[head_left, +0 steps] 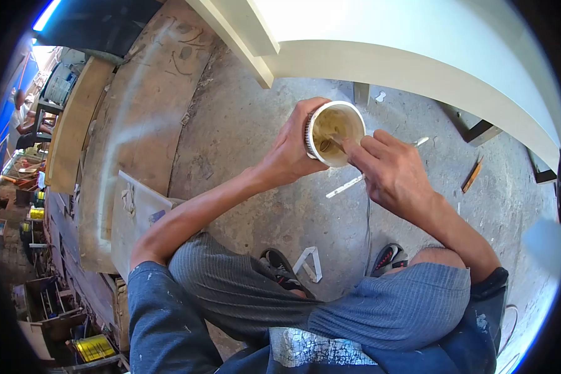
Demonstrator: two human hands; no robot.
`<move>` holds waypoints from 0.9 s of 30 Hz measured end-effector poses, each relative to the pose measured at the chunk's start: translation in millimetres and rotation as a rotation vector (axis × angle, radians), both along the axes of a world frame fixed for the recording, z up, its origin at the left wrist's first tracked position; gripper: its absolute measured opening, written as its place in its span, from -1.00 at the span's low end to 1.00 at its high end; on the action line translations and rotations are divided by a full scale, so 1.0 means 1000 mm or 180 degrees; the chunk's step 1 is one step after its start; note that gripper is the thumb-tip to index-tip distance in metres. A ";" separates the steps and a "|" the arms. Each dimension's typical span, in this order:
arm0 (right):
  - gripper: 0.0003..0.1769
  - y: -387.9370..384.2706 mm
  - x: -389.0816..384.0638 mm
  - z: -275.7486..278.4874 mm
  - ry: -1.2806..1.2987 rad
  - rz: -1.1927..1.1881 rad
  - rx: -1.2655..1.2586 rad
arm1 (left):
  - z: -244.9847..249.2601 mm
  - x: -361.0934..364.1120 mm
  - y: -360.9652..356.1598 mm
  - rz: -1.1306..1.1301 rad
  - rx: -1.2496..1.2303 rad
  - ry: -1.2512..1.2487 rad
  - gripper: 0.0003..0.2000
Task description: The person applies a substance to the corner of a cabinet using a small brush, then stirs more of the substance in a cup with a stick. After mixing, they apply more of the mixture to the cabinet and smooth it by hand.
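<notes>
A white cup (359,119) is tilted so that its open top faces me, with yellowish-brown material on its inner walls. My left hand (295,140) wraps round the cup's left side. At the cup's right rim, my right hand (389,168) pinches a thin tool (336,138) that reaches inside. What the tool's tip looks like is hard to make out. Below the cup, a white speckled strip (345,186) lies on the concrete floor, and its other end shows beyond my right hand.
A large pale panel with a frame (417,62) stands overhead at the front right. Brown boards (146,93) lie to the left, beside a grey sheet (137,206). A folded white strip (315,265) rests between my feet. Another person (22,118) is at the far left.
</notes>
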State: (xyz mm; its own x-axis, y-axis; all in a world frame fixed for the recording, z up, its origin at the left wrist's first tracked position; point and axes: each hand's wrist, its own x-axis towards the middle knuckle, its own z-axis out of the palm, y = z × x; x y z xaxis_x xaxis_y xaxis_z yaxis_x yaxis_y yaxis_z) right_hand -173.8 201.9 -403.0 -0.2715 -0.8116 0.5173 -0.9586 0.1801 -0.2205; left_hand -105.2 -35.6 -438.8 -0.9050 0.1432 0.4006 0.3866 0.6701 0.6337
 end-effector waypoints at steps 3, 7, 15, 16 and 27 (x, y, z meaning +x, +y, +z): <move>-0.68 0.007 -0.012 0.005 -0.0047 0.0071 0.0172 | -0.003 -0.001 -0.001 -0.0070 0.0043 0.0070 0.03; -0.68 0.004 -0.014 0.005 0.0090 -0.0151 0.0003 | 0.006 -0.003 -0.001 -0.0122 0.0079 0.0139 0.04; -0.74 0.006 -0.010 -0.002 0.0145 0.0142 -0.0115 | -0.001 0.000 -0.004 -0.0208 -0.0105 0.0269 0.03; -0.76 0.009 -0.014 0.001 0.0177 0.0067 0.0085 | 0.000 -0.002 -0.005 -0.0200 -0.0046 0.0278 0.03; -0.76 0.007 -0.015 -0.006 0.0161 0.0031 0.0157 | 0.004 -0.003 -0.004 -0.0110 -0.0256 0.0372 0.00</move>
State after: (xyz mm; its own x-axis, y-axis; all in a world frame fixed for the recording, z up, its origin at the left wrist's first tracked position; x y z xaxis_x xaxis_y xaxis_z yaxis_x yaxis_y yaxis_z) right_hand -188.8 208.7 -408.9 -0.2379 -0.8389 0.4895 -0.9701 0.1800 -0.1629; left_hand -108.0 -39.2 -434.5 -0.8468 0.2093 0.4890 0.4783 0.7020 0.5277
